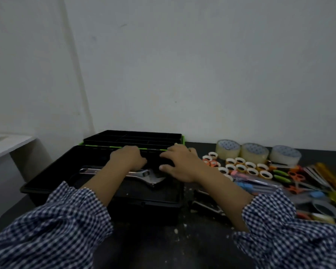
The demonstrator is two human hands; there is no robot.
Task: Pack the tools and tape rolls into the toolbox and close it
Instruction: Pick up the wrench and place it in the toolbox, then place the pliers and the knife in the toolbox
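A black toolbox (47, 183) stands open on the dark table, its green-trimmed compartment lid (132, 137) folded back behind it. A silver adjustable wrench (151, 178) lies inside. My left hand (128, 158) and my right hand (179, 165) are over the back of the box, each gripping one end of a black object (153, 162) that is too dark to identify. To the right of the box lie three clear tape rolls (228, 152), several small tape rolls (241, 167), screwdrivers (260, 186) and orange scissors (297, 175).
Dark tools (204, 204) lie on the table right beside the box's right wall. Another tape roll (326, 208) sits near the right edge. A white surface (8, 144) stands at the left, and a white wall is close behind the table.
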